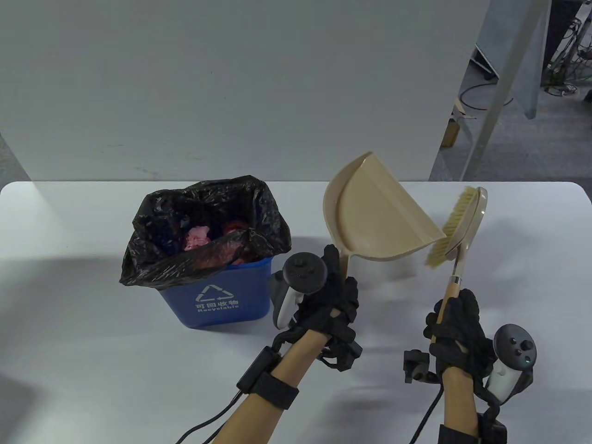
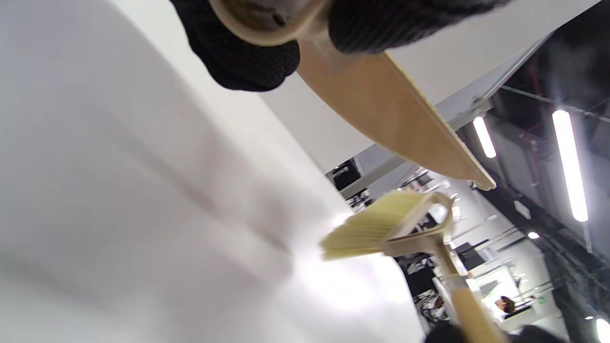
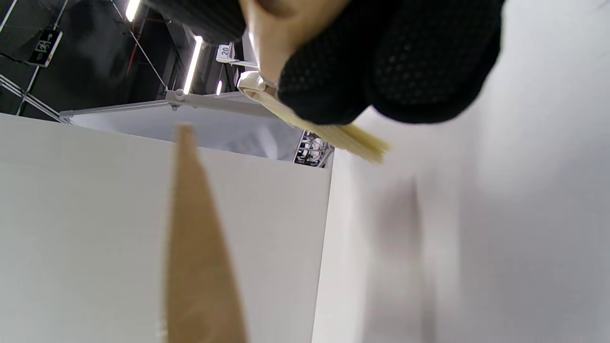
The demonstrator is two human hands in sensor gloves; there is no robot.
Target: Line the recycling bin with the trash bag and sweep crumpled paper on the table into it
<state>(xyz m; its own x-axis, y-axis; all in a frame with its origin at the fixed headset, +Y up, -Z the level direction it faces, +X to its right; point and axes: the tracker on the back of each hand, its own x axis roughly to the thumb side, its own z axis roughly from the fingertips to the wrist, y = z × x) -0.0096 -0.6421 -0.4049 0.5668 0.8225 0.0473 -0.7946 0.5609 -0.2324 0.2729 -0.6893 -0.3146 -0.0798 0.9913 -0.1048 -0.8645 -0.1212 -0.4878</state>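
Observation:
A blue recycling bin stands on the white table, lined with a black trash bag. Pink and red crumpled paper lies inside it. My left hand grips the handle of a beige dustpan, held up off the table just right of the bin. My right hand grips the wooden handle of a hand brush, bristles turned toward the pan's lip. The pan's underside and the brush show in the left wrist view. In the right wrist view the bristles and the pan's edge appear.
A white partition wall rises behind the table's far edge. Beyond the table's right side are a floor with cables and a metal stand leg.

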